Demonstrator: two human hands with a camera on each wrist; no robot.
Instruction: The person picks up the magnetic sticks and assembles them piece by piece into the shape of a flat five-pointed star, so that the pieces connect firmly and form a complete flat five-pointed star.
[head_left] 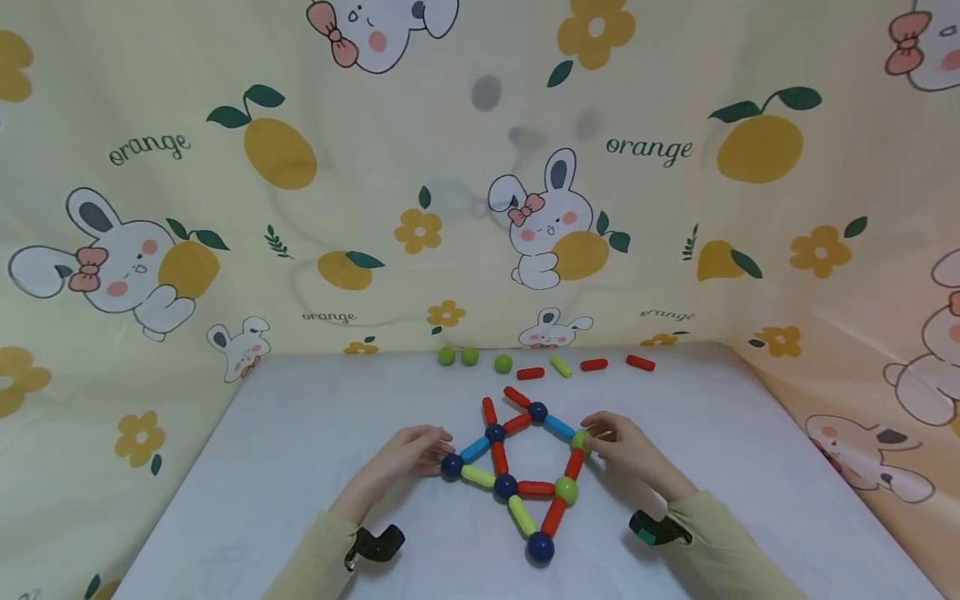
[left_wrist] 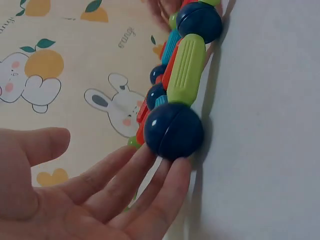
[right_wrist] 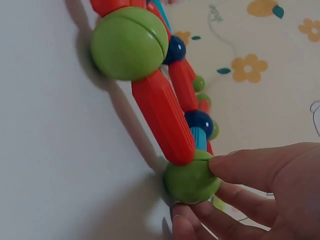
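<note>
A flat frame of coloured sticks and balls lies on the white table. My left hand [head_left: 411, 452] is at its left corner. In the left wrist view its extended fingertips touch a dark blue ball [left_wrist: 174, 131], with the thumb held apart. A yellow-green stick [left_wrist: 187, 70] runs from that ball. At the frame's right corner, my right hand [head_left: 632, 450] pinches a green ball [right_wrist: 192, 179] between thumb and fingers. A red stick [right_wrist: 164, 117] joins this ball to another green ball [right_wrist: 129, 44]. Another dark blue ball [head_left: 540, 547] forms the near corner.
Along the table's back edge lie several loose pieces, among them a green ball [head_left: 503, 363], a red stick [head_left: 594, 364] and a yellow-green stick [head_left: 560, 366]. Two red sticks, one of them the upper left stick [head_left: 489, 410], stick out from the frame's far side. A patterned curtain [head_left: 450, 167] hangs behind.
</note>
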